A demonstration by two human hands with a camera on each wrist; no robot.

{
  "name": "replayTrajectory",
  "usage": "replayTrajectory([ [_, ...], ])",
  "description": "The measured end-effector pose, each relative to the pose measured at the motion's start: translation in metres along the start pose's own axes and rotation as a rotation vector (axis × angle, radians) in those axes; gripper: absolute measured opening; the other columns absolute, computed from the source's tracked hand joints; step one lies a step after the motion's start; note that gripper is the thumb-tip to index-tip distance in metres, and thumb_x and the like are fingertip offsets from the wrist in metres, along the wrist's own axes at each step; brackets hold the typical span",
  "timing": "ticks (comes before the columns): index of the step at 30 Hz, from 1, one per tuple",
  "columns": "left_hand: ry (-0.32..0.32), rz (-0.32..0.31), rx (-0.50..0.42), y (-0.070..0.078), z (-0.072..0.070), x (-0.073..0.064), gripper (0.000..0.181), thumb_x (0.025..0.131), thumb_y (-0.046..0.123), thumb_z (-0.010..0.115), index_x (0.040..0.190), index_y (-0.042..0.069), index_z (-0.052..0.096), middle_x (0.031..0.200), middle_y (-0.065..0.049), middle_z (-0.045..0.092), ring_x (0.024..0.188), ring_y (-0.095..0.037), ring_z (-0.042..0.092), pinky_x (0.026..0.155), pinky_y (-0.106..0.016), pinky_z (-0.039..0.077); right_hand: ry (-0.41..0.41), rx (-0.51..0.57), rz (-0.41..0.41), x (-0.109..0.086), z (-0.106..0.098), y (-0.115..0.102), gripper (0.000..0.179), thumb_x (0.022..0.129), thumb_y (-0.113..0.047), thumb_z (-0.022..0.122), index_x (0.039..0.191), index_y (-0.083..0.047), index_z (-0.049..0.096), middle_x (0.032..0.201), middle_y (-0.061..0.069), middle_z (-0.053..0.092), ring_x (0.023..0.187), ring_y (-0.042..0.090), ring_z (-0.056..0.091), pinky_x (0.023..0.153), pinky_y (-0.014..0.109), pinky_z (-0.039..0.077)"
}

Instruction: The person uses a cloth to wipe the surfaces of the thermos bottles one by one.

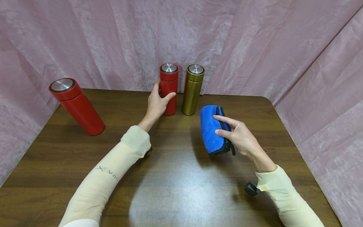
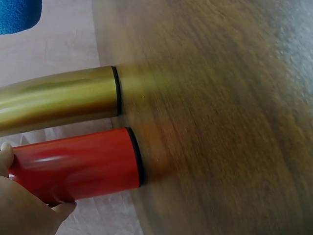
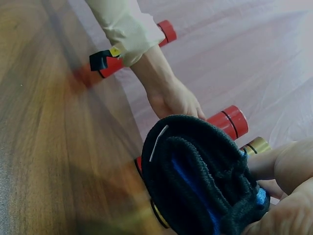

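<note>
My left hand (image 1: 157,104) grips the nearer-to-middle red thermos flask (image 1: 169,85) by its body, thumb and fingers on opposite sides. That flask stands upright at the back of the table, its silver lid facing up. Just right of it, with a narrow gap between, is an upright gold thermos flask (image 1: 192,96). A rolled blue towel (image 1: 208,130) with black edging is held in my right hand (image 1: 241,138), thumb and fingers across its side. The right wrist view shows the roll's dark end (image 3: 156,171), partly hiding both flasks.
Another red thermos flask (image 1: 82,112) stands alone on the left side of the wooden table (image 1: 181,189). Pink curtains (image 1: 127,41) hang behind the table and along its sides. A black wrist camera (image 1: 251,189) sits at my right cuff.
</note>
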State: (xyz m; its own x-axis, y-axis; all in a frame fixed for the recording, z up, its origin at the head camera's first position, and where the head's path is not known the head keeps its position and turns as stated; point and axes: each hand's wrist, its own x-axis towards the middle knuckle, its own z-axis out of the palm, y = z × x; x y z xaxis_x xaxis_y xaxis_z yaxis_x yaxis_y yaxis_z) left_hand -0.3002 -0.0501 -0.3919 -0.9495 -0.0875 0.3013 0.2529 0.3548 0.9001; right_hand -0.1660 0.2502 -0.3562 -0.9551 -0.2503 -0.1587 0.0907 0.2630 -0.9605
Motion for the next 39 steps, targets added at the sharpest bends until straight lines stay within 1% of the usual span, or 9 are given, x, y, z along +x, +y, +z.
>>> replayTrajectory([
  [2,0.008,0.004,0.003,0.000,-0.001,0.000,0.079,0.092,0.024,0.082,0.158,0.012,0.039,0.140,-0.016,0.061,0.127,-0.027,0.059,0.106,-0.042,0.049,0.002,-0.006,-0.004,0.000,0.001,-0.001,0.056,0.102,-0.004,0.065,0.155,-0.010,0.049,0.158,0.023,0.040,0.122,0.034,0.060,0.089,0.036,0.060],
  [6,0.005,0.016,-0.017,0.000,-0.004,-0.001,0.077,0.091,0.023,0.083,0.156,0.012,0.042,0.139,-0.015,0.062,0.126,-0.028,0.060,0.105,-0.042,0.050,0.017,-0.019,-0.008,-0.001,0.002,-0.002,0.056,0.101,-0.004,0.066,0.154,-0.011,0.050,0.159,0.021,0.039,0.115,0.028,0.064,0.086,0.034,0.061],
  [12,-0.036,0.022,-0.082,0.002,-0.014,-0.009,0.077,0.091,0.018,0.083,0.155,0.010,0.042,0.140,-0.016,0.061,0.126,-0.028,0.061,0.104,-0.043,0.052,0.026,-0.007,-0.009,-0.002,0.002,-0.004,0.056,0.100,-0.003,0.067,0.153,-0.011,0.051,0.156,0.021,0.043,0.110,0.023,0.065,0.085,0.031,0.061],
  [14,-0.052,0.030,-0.092,0.003,-0.019,-0.013,0.076,0.090,0.017,0.083,0.154,0.009,0.043,0.140,-0.015,0.061,0.126,-0.028,0.062,0.104,-0.042,0.053,0.027,-0.004,-0.012,-0.002,0.002,-0.005,0.056,0.100,-0.004,0.067,0.153,-0.011,0.051,0.155,0.022,0.043,0.111,0.023,0.064,0.085,0.031,0.061],
  [18,-0.087,0.049,-0.099,0.006,-0.029,-0.021,0.074,0.090,0.017,0.084,0.152,0.008,0.045,0.138,-0.014,0.063,0.122,-0.029,0.064,0.103,-0.042,0.054,0.029,0.003,-0.005,-0.002,0.003,-0.006,0.056,0.100,-0.005,0.068,0.153,-0.011,0.051,0.155,0.023,0.043,0.117,0.031,0.063,0.086,0.035,0.061],
  [23,-0.129,0.056,-0.119,0.010,-0.041,-0.037,0.073,0.089,0.016,0.085,0.150,0.007,0.048,0.135,-0.015,0.063,0.119,-0.030,0.066,0.101,-0.043,0.055,0.027,0.020,0.007,-0.001,0.003,-0.008,0.057,0.101,-0.005,0.067,0.154,-0.012,0.050,0.156,0.023,0.041,0.120,0.038,0.061,0.087,0.042,0.061],
  [28,-0.181,0.059,-0.110,0.013,-0.051,-0.054,0.073,0.088,0.014,0.085,0.150,0.005,0.047,0.137,-0.017,0.063,0.122,-0.030,0.064,0.105,-0.043,0.052,0.020,0.028,0.007,-0.001,0.004,-0.010,0.057,0.101,-0.005,0.067,0.155,-0.010,0.049,0.157,0.024,0.041,0.123,0.041,0.059,0.088,0.044,0.061],
  [34,-0.236,0.058,-0.108,0.019,-0.063,-0.074,0.077,0.086,0.010,0.086,0.152,0.005,0.046,0.137,-0.015,0.063,0.119,-0.030,0.066,0.102,-0.043,0.054,0.021,0.026,0.001,-0.001,0.004,-0.013,0.058,0.100,-0.006,0.068,0.155,-0.011,0.049,0.156,0.024,0.041,0.121,0.039,0.060,0.088,0.043,0.061],
  [39,-0.295,0.044,-0.120,0.021,-0.070,-0.093,0.077,0.086,0.007,0.086,0.152,0.004,0.046,0.136,-0.015,0.064,0.116,-0.031,0.067,0.099,-0.042,0.056,0.012,0.045,0.009,-0.001,0.005,-0.014,0.059,0.099,-0.005,0.069,0.155,-0.011,0.049,0.154,0.024,0.044,0.120,0.037,0.061,0.088,0.042,0.061],
])
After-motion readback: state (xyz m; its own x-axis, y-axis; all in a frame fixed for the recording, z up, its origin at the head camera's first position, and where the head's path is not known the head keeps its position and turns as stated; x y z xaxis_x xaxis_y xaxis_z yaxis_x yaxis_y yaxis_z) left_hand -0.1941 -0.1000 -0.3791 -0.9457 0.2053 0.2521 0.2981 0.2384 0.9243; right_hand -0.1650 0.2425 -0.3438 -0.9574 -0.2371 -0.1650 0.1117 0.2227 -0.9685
